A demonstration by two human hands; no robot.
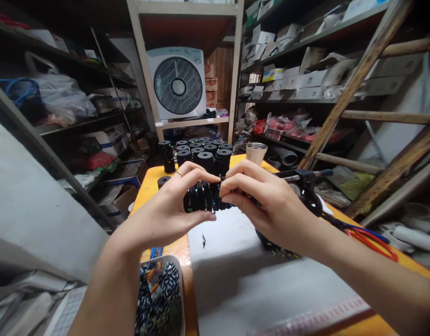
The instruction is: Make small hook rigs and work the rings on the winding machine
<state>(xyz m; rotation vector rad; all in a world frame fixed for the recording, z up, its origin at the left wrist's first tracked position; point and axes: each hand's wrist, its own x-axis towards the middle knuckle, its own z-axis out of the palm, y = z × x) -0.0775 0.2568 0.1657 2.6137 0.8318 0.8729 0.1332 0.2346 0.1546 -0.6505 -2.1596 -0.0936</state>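
My left hand point(166, 200) curves round a black ribbed spool point(203, 196), fingers over its top and thumb beneath. The tip of its index finger meets the fingertips of my right hand point(264, 196) at the spool's upper right. The right fingers are pinched together there; a tiny dark end shows between the hands, too small to name. Behind the right hand a black metal device point(306, 186) with a bar stands on the table, partly hidden. A small dark scrap point(204, 241) lies on the white sheet point(229, 280) below the hands.
Several upright black spools point(205, 158) crowd the back of the yellow table point(145, 191), beside a beige cup point(256, 153). A tray point(183, 284) of small dark pieces is at front left. Red-orange handles point(376, 242) lie right, near a wooden ladder point(341, 112). A fan point(178, 86) stands behind.
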